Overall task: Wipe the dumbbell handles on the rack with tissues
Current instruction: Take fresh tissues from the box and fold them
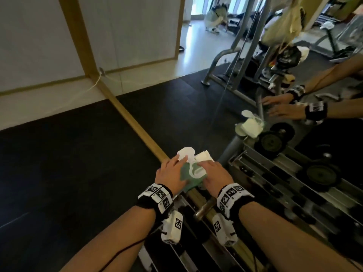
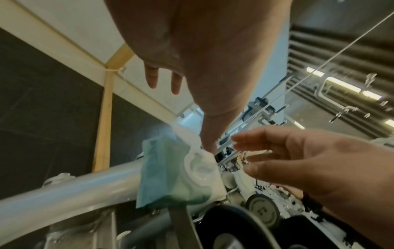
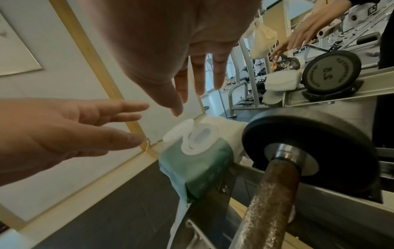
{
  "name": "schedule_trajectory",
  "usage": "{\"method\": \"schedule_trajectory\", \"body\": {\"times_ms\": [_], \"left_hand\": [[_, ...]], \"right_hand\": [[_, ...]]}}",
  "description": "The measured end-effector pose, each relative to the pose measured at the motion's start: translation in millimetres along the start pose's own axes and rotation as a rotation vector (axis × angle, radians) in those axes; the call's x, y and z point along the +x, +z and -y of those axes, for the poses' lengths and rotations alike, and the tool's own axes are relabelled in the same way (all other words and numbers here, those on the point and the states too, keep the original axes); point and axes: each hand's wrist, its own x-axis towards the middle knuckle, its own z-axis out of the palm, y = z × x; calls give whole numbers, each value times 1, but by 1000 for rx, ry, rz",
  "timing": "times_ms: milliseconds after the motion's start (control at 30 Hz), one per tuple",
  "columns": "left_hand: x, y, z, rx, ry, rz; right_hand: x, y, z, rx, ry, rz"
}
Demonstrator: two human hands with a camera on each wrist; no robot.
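A green tissue pack (image 1: pixel 193 172) with its white lid flipped open sits on the end of the metal dumbbell rack (image 1: pixel 196 250). My left hand (image 1: pixel 172 167) is at the pack's left side and my right hand (image 1: pixel 212 171) at its right. Both have relaxed, straight fingers and hold nothing. In the left wrist view my thumb (image 2: pixel 210 141) reaches down to the lid flap of the pack (image 2: pixel 170 171). In the right wrist view both hands hover just above the pack (image 3: pixel 198 161). A dumbbell with a rusty handle (image 3: pixel 270 202) and black plate (image 3: pixel 315 134) lies right beside the pack.
A mirror with a wooden frame strip (image 1: pixel 127 114) runs along the rack and reflects my hands, the pack and more dumbbells (image 1: pixel 318 173). Black rubber floor (image 1: pixel 68 173) lies to the left. A grey gym machine frame (image 1: pixel 225 61) stands behind.
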Motion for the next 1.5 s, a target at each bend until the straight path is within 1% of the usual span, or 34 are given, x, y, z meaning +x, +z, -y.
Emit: {"method": "schedule_trajectory", "body": {"times_ms": [67,133,233,367,433,567,633,767,867,1000,1133,1333,1500], "left_hand": [[22,18,12,4,24,93],[36,33,20,9,48,130],[48,45,25,10,92,96],[56,51,23,16,146,65],[56,54,21,17,149,63],[53,58,22,32,117,61],[54,58,23,29,110,63],[58,58,24,-10,105,83],[61,58,27,-51,105,97],[65,58,31,-114,107,123],[67,60,33,-149,114,130],[70,59,35,-173,112,137],[71,58,37,-193,104,153]], "right_hand": [[21,13,-6,-71,2,55],[33,22,-13,-116,14,76],[43,30,-20,-196,-7,27],[44,37,-24,-147,-26,-24],[41,39,-28,-132,-38,-23],[34,42,-34,-199,-52,-17],[33,46,-33,-240,-17,-33],[45,52,-28,-210,134,-154],[57,53,-27,-250,178,-154],[59,61,-25,-355,146,-188],[60,61,-24,-431,124,-166],[65,67,-21,-415,118,-134],[69,70,-26,-368,79,-166]]}}
